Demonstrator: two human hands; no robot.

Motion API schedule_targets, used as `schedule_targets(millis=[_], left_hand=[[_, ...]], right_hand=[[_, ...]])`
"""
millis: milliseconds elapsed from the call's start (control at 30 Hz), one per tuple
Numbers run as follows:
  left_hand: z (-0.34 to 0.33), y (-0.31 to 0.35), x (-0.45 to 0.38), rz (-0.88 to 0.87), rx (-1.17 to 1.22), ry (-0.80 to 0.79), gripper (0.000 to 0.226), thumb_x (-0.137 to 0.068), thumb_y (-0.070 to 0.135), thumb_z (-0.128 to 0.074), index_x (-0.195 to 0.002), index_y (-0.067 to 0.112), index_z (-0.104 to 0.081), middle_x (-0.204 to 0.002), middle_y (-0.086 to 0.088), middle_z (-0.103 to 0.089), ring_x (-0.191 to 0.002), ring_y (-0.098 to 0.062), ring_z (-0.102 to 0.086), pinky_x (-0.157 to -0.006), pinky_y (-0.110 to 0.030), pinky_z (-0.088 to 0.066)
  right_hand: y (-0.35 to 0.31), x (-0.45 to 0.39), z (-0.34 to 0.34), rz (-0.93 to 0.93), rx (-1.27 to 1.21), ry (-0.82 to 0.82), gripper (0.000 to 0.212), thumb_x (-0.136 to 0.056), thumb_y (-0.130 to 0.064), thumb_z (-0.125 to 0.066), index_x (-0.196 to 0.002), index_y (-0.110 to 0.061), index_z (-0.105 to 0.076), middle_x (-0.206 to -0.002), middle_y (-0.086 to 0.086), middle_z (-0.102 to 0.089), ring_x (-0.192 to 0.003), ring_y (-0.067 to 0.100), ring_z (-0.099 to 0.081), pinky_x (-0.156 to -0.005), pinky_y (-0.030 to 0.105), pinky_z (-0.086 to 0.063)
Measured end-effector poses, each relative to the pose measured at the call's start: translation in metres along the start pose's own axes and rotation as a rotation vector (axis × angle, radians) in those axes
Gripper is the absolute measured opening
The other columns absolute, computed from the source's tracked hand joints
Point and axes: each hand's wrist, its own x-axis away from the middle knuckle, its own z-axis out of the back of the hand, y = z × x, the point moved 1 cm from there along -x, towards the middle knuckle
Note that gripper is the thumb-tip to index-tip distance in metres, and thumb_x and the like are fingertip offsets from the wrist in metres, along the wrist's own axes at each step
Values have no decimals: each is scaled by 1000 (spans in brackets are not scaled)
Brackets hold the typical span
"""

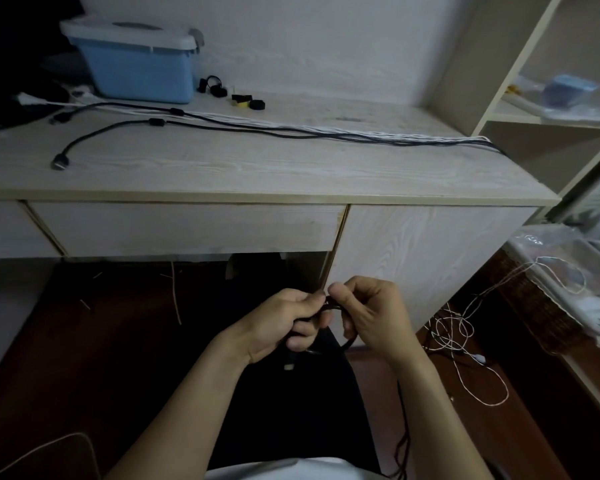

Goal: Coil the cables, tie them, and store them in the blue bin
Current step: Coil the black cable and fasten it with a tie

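Below the desk's front edge, my left hand (288,323) grips a small coil of black cable (347,344), and my right hand (368,311) pinches the same coil at its top. A plug end (289,364) hangs under my left hand. The blue bin (142,69) with a white lid stands shut at the back left of the desk (257,168). Two black cables (125,125) and a bundle of white cables (361,133) lie stretched across the desktop. Black ties (219,89) and a black-and-yellow tie (241,100) lie beside the bin.
A drawer front (187,230) sits under the desktop. White cable (458,337) lies tangled on the dark floor at right, near a wicker basket (534,306). Open shelves (551,109) rise at right. Dark items (14,98) crowd the desk's far left.
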Motion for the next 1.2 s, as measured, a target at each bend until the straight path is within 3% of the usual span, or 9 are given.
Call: schedule_targets(millis=[133,267,467,567,667,833,933,1067,1200], left_hand=[[17,-2,-3,-78,444,219,39,-93,36,-48,-58,19,-46,-43,9,-20,-33,-5,-15,-40,-23,-8],[48,4,7,-310,942,440,47,-99,32,-37,-52,23,-36,-40,10,-19,-29,-7,-14,-33,-23,-13],[60,8,16,-536,1244,530,50,-102,33,-25,-61,16,-47,-50,8,-21,-38,-8,-14,-38,-23,-18],[60,7,12,-574,1252,528,43,-102,26,-24,-70,14,-50,-53,8,-26,-42,-8,-20,-44,-23,-23],[65,5,8,-594,1125,569,35,-102,21,-24,-75,16,-45,-56,7,-34,-45,-9,-30,-55,-24,-27],[56,0,1,-620,733,651,30,-107,25,-30,-85,16,-48,-68,3,-47,-57,-11,-47,-62,-23,-43],[48,-14,-3,-485,352,674,28,-107,19,-32,-88,13,-50,-68,0,-55,-63,-15,-55,-67,-31,-46],[43,-25,-1,-337,-313,606,27,-106,11,-33,-91,16,-54,-72,0,-67,-64,-17,-65,-70,-33,-52],[42,-23,0,-331,-527,606,27,-105,12,-37,-88,24,-54,-78,-3,-69,-65,-14,-65,-67,-28,-53]], right_hand=[[3,0,3,23,13,-25,12,-90,-25,-67,-97,-17,-73,-74,10,-72,-64,20,-67,-49,30,-49],[12,-1,16,2,22,22,10,-93,-17,-66,-98,-22,-74,-67,7,-67,-53,19,-56,-51,27,-47],[28,-5,3,127,303,313,12,-95,-18,-65,-104,-21,-72,-89,0,-61,-70,13,-61,-62,22,-51],[34,-4,-12,97,465,212,15,-95,-19,-65,-106,-20,-74,-92,-5,-61,-73,3,-59,-65,15,-46],[33,0,-23,30,638,-133,23,-99,-20,-59,-118,-17,-72,-97,-5,-57,-71,-4,-51,-69,3,-38],[13,4,-31,69,687,-388,26,-94,-28,-66,-119,-22,-72,-101,-7,-62,-81,-2,-55,-73,5,-39],[1,10,-34,67,693,-531,31,-91,-19,-69,-121,-20,-71,-107,-6,-62,-85,-2,-55,-73,5,-42],[-7,9,-34,181,707,-476,30,-92,-13,-67,-121,-19,-71,-103,1,-62,-89,10,-58,-77,14,-43],[-8,9,-30,230,620,-386,28,-87,-11,-74,-114,-19,-75,-95,-6,-68,-84,0,-59,-74,3,-39]])
